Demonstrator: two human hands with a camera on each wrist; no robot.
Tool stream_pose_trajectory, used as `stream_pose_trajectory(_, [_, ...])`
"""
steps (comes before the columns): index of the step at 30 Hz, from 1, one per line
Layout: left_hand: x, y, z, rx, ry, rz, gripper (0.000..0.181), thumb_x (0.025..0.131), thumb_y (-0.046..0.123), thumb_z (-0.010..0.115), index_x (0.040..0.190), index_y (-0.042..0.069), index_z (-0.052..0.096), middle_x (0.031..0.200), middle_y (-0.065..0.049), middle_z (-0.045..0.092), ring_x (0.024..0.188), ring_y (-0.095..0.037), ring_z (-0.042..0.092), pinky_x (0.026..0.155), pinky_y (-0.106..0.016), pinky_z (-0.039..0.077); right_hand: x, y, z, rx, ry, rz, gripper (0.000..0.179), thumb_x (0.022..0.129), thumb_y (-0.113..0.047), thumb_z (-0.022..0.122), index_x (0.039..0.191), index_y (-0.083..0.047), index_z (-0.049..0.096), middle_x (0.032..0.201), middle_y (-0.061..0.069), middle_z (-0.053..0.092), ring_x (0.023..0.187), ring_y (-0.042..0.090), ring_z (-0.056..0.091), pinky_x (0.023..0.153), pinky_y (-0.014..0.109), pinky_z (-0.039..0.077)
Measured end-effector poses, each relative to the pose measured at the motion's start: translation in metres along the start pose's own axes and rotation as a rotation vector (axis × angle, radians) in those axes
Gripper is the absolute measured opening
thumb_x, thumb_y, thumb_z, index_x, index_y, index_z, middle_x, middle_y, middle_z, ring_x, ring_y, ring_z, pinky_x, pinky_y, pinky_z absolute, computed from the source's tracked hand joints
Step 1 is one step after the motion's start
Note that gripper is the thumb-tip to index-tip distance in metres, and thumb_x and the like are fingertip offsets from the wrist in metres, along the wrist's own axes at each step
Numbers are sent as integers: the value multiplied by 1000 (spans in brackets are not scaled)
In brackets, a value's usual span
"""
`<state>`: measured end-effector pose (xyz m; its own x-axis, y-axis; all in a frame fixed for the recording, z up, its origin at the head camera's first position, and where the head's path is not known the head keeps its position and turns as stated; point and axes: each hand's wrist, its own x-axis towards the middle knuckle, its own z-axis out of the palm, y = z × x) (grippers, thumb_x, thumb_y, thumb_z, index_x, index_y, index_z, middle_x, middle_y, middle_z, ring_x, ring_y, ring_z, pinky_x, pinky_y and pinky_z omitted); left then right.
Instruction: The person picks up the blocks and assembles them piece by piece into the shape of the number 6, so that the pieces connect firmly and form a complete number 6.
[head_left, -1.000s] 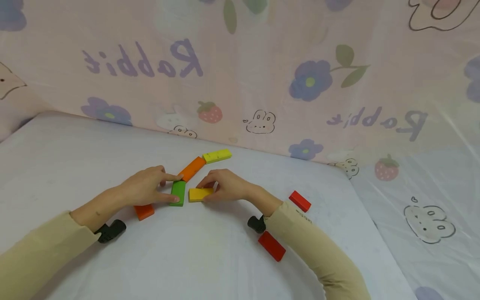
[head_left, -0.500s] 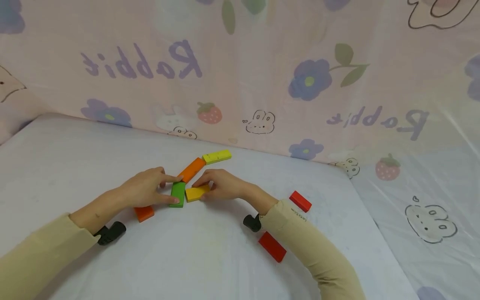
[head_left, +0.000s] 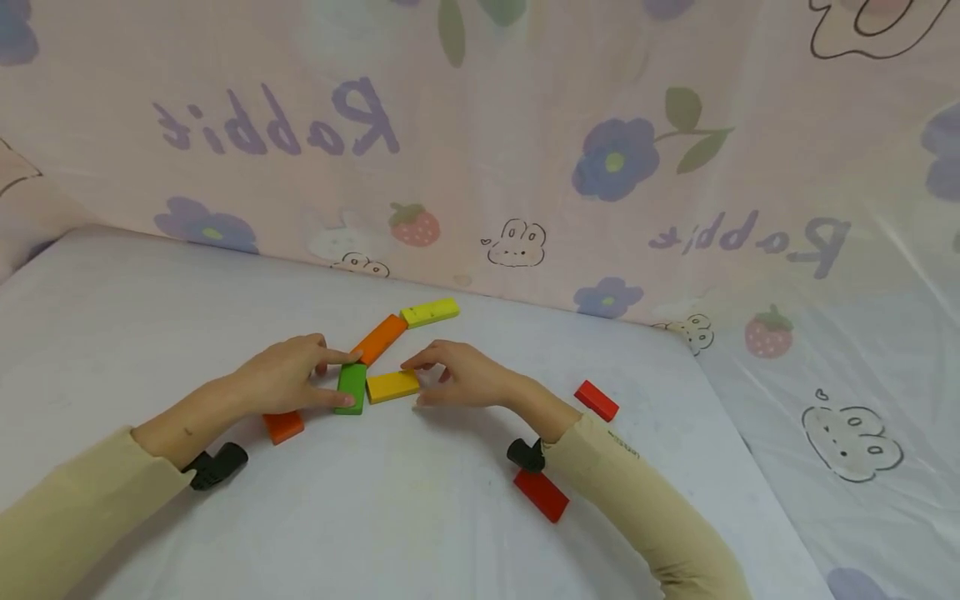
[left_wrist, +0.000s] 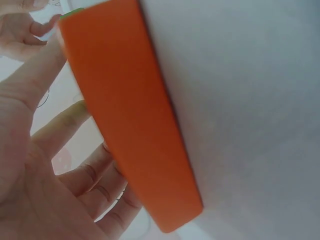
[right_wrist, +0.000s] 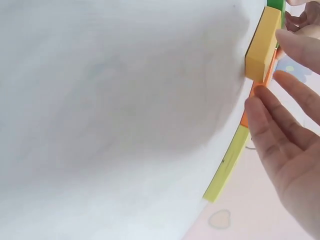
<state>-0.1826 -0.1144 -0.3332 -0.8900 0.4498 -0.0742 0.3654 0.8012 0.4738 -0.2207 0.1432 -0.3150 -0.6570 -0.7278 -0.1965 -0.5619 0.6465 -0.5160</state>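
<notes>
My left hand (head_left: 281, 375) spans the green block (head_left: 351, 393), thumb at its near end and index fingertip at its far end. A yellow-orange block (head_left: 393, 386) lies flat with its left end against the green block. Around its right end, my right hand (head_left: 468, 375) is spread, thumb and fingers apart, holding nothing. From the green block's far end an orange block (head_left: 378, 337) slants away to a lime-yellow block (head_left: 431, 312). Another orange block (left_wrist: 130, 115) fills much of the left wrist view and is partly hidden under the left hand in the head view.
Two red blocks lie on the right of the white table surface: one farther back (head_left: 597, 401), one nearer (head_left: 542, 497) close to the right wrist's black device (head_left: 525, 455). A similar black device (head_left: 217, 467) sits at the left wrist. A printed curtain (head_left: 480, 150) stands behind.
My right hand slid the yellow-orange block left and turned it slightly until it met the green block, then let go and drew back right. The left hand has stayed in place.
</notes>
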Motion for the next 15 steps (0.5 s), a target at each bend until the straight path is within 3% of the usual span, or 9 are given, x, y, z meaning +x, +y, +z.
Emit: stream_pose_trajectory(15, [-1, 3, -2, -9, -3, -4, 68, 73, 50, 72, 128, 13, 57, 88, -6, 54, 72, -16, 46, 57, -24, 37, -45, 18, 2, 13, 55, 50, 45, 82, -22, 70, 125, -14, 58, 118, 2, 59, 104, 18, 53, 86, 29, 49])
